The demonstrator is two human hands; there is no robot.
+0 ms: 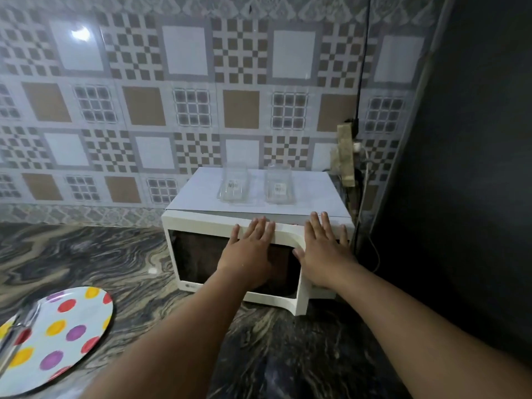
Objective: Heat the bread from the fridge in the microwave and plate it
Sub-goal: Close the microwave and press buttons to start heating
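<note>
the left hand (250, 245) and the right hand (322, 249) lie flat with straight fingers on the microwave (201, 226) door, grasping nothing, probably to push it shut. the microwave stands at the counter's back right corner. the bread is not visible; the dark window hides the inside. the dotted plate (57, 335) waits at the front left edge, partly cut off.

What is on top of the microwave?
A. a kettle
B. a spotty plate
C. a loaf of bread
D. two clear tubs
D: two clear tubs stand side by side on the microwave; the plate lies on the counter.
</note>
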